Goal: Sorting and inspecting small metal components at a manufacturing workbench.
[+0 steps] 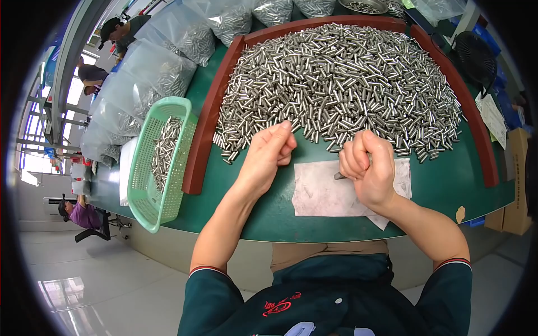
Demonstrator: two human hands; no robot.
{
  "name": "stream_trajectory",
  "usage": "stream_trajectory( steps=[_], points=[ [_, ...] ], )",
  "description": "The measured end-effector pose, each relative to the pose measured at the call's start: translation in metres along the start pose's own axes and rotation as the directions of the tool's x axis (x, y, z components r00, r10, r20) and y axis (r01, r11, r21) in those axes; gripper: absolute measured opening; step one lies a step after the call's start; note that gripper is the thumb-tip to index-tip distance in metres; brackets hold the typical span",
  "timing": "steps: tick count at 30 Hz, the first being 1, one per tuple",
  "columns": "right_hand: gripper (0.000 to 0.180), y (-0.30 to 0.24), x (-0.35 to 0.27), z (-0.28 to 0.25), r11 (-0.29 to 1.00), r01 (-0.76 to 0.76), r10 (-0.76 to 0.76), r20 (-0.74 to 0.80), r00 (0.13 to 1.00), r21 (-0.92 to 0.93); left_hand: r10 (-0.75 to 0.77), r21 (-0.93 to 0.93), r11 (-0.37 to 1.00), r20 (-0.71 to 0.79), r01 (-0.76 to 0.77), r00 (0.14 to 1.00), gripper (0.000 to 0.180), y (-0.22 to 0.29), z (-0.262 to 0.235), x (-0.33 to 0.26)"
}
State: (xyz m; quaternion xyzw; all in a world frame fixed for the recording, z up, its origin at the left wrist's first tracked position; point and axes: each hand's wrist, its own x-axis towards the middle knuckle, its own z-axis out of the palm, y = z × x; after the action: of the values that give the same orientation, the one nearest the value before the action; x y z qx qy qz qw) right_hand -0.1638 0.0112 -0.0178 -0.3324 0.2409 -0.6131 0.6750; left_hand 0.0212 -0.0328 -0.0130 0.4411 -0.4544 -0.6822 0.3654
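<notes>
A large heap of short, shiny metal pins (342, 84) covers the far part of the green table (263, 221). At the heap's near edge is my left hand (266, 152), its fingers curled and the thumb pressed on the forefinger; whatever it may hold is hidden. My right hand (370, 168) is closed into a fist above a smudged white cloth (319, 196). From the little-finger side of that fist pokes the end of a grey metal pin (339, 176). The two hands are apart, with the cloth's left part showing between them.
Dark red wooden rails (210, 123) border the heap on three sides. A green plastic basket (148, 201) with some pins stands at left. Clear bags of pins (193, 42) line the back and left. A black fan (473, 56) is at right. Co-workers (84, 215) sit far left.
</notes>
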Motion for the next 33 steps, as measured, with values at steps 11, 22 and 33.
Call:
stream_trajectory(
  steps=[11,22,33],
  points=[
    [0.038,-0.001,0.000,0.001,1.000,-0.004,0.004,-0.007,1.000,-0.007,0.532,0.893,0.333,0.086,-0.302,0.842,0.016,-0.007,0.014,0.013],
    [0.038,-0.003,-0.001,0.001,1.000,-0.020,0.019,-0.010,1.000,-0.004,0.512,0.898,0.324,0.100,-0.299,0.853,0.007,-0.006,0.011,0.008],
    [0.039,-0.004,0.000,0.003,0.999,-0.024,0.023,-0.011,1.000,-0.023,0.506,0.925,0.278,0.088,-0.259,0.858,0.011,-0.008,0.007,0.005]
  ],
)
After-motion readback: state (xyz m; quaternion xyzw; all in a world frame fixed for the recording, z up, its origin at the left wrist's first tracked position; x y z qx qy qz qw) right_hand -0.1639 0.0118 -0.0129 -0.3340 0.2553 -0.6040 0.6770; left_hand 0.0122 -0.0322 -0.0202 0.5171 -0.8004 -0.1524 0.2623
